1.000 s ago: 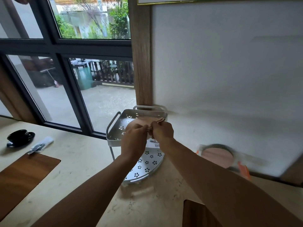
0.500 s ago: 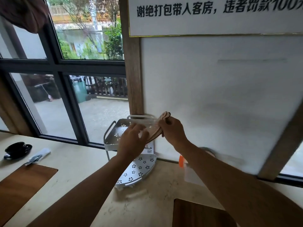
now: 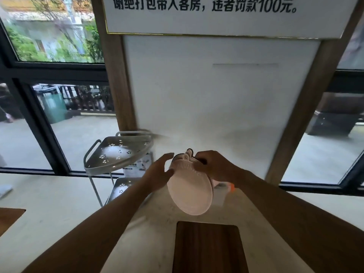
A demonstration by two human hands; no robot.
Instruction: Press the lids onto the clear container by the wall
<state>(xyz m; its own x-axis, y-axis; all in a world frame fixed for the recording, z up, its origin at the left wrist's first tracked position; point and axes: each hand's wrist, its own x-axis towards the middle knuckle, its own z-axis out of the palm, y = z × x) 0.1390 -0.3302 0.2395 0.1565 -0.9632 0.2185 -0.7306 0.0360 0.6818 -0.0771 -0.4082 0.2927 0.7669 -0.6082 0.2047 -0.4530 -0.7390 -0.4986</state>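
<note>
Both hands have swung from the grey perforated 2-tier corner rack [image 3: 118,152] toward frame centre; right hand [image 3: 214,166] grips the pale pink round plastic lid [image 3: 190,192] by its tab, tilted, left hand [image 3: 157,176] open-fingered, steadying its rim.

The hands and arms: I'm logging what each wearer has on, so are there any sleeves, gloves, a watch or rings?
Both forearms are bare up to the frame edge, with no sleeve in view. The left hand and the right hand wear no gloves. No watch, bracelet or ring shows on either wrist or on the visible fingers.
</note>
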